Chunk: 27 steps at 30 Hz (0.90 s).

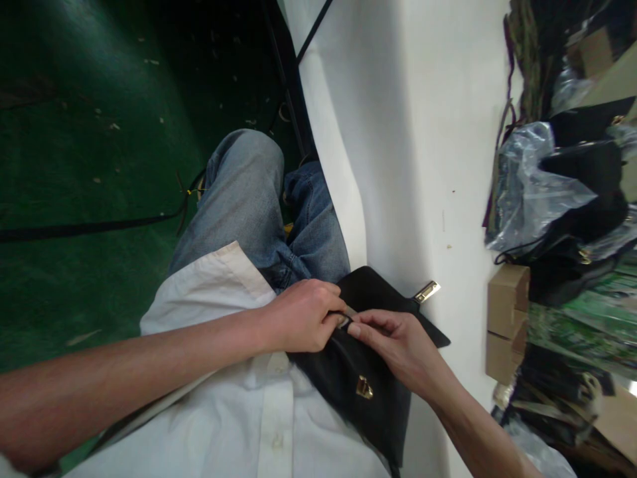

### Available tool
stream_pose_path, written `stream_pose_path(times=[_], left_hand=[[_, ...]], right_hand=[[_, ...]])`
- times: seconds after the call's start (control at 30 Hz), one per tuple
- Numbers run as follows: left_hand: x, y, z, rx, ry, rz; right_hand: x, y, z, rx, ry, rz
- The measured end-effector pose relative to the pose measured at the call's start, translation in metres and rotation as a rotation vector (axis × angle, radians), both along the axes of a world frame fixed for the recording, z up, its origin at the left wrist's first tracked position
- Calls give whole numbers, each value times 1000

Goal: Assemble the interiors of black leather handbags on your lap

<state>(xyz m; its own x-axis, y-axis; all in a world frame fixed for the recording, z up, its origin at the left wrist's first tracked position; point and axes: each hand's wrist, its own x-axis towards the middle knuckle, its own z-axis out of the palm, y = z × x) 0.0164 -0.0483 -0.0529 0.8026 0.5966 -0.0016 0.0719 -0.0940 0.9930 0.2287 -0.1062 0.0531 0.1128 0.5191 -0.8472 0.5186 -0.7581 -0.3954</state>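
Observation:
A black handbag (348, 372) rests against my shirt and the edge of the white table, its flap (381, 292) folded open. A gold clasp plate (426, 292) sticks out from the flap, and a gold lock piece (364, 387) sits on the bag's front. My left hand (311, 315) is closed on the bag's opening edge. Across from it, my right hand (393, 342) pinches the same edge between thumb and fingers. A small pale bit shows between the two hands; its kind cannot be made out.
The white table (448, 166) runs along the right. On its far side lie two small cardboard boxes (507, 322), clear plastic wrapping (527, 179) and more black bags (582, 192). A black strap (99, 229) hangs over the green floor (99, 285) at left.

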Motion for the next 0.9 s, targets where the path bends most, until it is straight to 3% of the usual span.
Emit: stream_pose_path(times=[0.23, 0.43, 0.6, 0.9], left_hand=[[8, -6, -2, -15, -2, 48], [10, -10, -2, -17, -3, 62], [12, -12, 1, -19, 29, 68], [18, -15, 5, -49, 100, 94]], right_hand=[[1, 1, 6, -67, 107, -111], [4, 6, 1, -232, 224, -224], [2, 6, -3, -163, 173, -164], [-5, 0, -7, -109, 132, -189]])
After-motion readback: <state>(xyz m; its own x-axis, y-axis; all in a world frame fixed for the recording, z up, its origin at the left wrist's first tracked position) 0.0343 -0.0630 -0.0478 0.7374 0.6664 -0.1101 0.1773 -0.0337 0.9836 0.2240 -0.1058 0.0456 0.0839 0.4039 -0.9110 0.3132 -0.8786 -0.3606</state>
